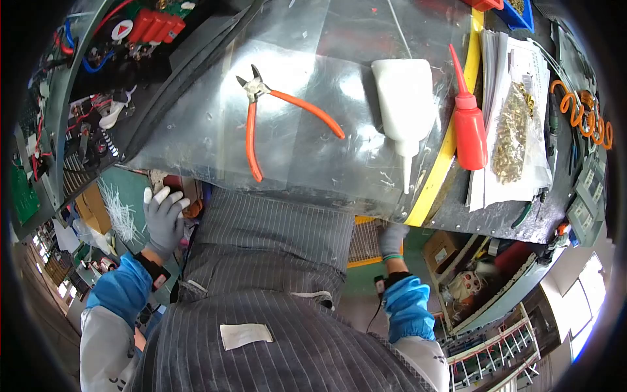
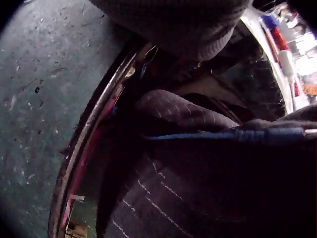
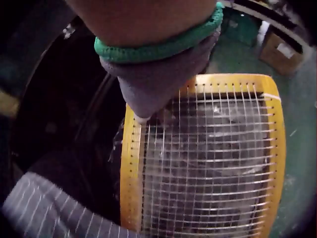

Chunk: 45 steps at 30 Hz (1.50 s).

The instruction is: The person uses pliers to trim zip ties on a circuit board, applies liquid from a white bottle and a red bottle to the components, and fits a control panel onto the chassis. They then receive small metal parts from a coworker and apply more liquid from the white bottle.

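My left hand (image 1: 164, 219), in a grey glove with pale fingertips, is beside my left thigh near the workbench edge, its fingers extended and spread. Its glove (image 2: 198, 29) fills the top of the left wrist view, above dark striped cloth (image 2: 173, 193). Low beside my right thigh, my right hand (image 1: 393, 240) is at a yellow frame strung with pale cords (image 3: 277, 163). In the right wrist view its glove (image 3: 153, 87) covers one corner of this frame, a fingertip at the inner edge. Most of its fingers are hidden, so I cannot tell whether they grip.
On the clear-covered workbench (image 1: 307, 157) lie orange-handled cutters (image 1: 255, 124), a white squeeze bottle (image 1: 405, 98), a red bottle (image 1: 471, 134) and papers (image 1: 486, 176) under a bag of brass-coloured parts (image 1: 513, 134). Wired electronics (image 1: 88, 124) stand left; a cardboard box (image 1: 441, 249) sits lower right.
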### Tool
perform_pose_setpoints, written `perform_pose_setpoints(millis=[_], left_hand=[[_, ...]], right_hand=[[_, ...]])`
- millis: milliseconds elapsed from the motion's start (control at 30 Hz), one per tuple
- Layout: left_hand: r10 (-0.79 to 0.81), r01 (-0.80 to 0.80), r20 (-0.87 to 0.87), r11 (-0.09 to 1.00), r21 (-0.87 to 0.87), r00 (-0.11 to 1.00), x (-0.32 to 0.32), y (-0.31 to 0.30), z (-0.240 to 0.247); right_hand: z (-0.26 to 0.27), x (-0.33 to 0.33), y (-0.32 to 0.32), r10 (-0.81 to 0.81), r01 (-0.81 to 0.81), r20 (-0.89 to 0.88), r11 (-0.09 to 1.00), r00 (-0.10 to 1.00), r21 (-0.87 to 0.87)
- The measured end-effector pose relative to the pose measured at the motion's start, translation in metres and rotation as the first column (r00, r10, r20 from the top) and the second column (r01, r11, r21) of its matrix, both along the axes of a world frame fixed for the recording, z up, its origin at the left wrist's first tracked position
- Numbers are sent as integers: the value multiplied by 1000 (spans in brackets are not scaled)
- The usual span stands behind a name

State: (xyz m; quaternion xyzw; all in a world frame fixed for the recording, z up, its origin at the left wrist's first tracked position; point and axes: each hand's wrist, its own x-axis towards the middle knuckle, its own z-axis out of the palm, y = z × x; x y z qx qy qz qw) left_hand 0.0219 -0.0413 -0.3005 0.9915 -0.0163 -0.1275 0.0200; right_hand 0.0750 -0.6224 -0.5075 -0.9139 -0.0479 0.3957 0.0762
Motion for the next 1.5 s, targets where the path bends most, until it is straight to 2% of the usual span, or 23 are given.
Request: perform_pose_setpoints(millis=[33, 67, 100, 133, 167, 233, 300, 333, 400, 433, 467, 500, 533, 567, 633, 667, 800, 1000, 1033, 1133, 1267, 1400, 1500], left_hand=[[-12, 12, 11, 1000, -6, 1000, 0, 0, 0], [-8, 8, 12, 1000, -9, 1000, 0, 0, 1], [-3, 3, 15, 1000, -16, 1000, -1, 1, 0], [-4, 4, 15, 1000, -24, 1000, -2, 2, -1], [-1, 1, 16, 1000, -28, 1000, -4, 3, -1], [10, -10, 15, 999, -30, 1000, -5, 4, 1], [-15, 16, 17, 999, -45, 1000, -6, 6, 1], [0, 0, 20, 999, -43, 1000, -7, 7, 1], [-1, 2, 8, 997, -78, 1000, -8, 7, 1], [0, 2, 16, 996, -91, 1000, -7, 8, 1], [-8, 10, 16, 995, -102, 1000, -7, 10, 1], [-19, 20, 12, 993, -114, 1000, -9, 11, 1], [-26, 26, 4, 993, -115, 1000, -11, 12, -1], [-29, 31, 18, 992, -119, 999, -13, 13, -2], [-48, 49, 12, 987, -150, 999, -14, 15, 0], [-81, 94, 93, 985, -147, 992, -15, 17, -3], [-86, 107, 117, 977, -184, 989, -10, 14, 8], [-69, 103, 165, 972, -210, 984, -25, 21, 8], [-3, 40, 200, 983, -178, 980, -30, 20, 7], [-27, 104, 263, 953, -286, 965, -37, 23, 3], [-14, 92, 323, 970, -226, 946, -43, 18, -3], [-67, 123, 356, 983, -138, 932, -50, 17, -4], [-124, 156, 323, 985, -76, 938, -51, 16, -8]], right_hand=[[35, 26, 3, 5, -9, -19, 980, 1000, -201], [26, 21, -18, 9, -14, -21, 978, 1000, -207], [3, 7, -48, -257, 250, -50, 961, 965, -118], [-23, -11, -75, -498, 497, -101, 867, 861, -37], [-54, -33, -96, -488, 487, -95, 873, 867, -37], [-102, -66, -123, -522, 575, -345, 815, 780, 69], [-73, -53, -73, -419, 486, -356, 866, 835, 121], [-66, -54, -48, -519, 598, -358, 786, 776, 158], [-64, -56, -29, -488, 576, -406, 808, 773, 125], [-62, -55, -31, -468, 561, -447, 822, 762, 96], [-109, -93, -94, -466, 553, -432, 828, 772, 96], [-171, -139, -97, -576, 642, -299, 734, 761, 220], [-153, -125, -77, -720, 806, -367, 558, 589, 198], [-113, -110, -75, -723, 804, -355, 557, 592, 207], [-90, -70, -33, -701, 774, -330, 593, 632, 223], [-94, -52, -22, -687, 755, -312, 604, 656, 256], [-108, 75, 54, -573, 595, -205, 659, 794, 461], [-92, 238, 138, -189, 121, 41, 766, 981, 631], [-91, 254, 151, -98, 25, 80, 771, 992, 636], [-86, 279, 173, 152, -232, 180, 749, 972, 620], [-77, 320, 161, 382, -504, 328, 674, 864, 540], [-88, 330, 118, 436, -620, 447, 629, 781, 470], [-98, 305, 47, 409, -625, 502, 665, 762, 408]])
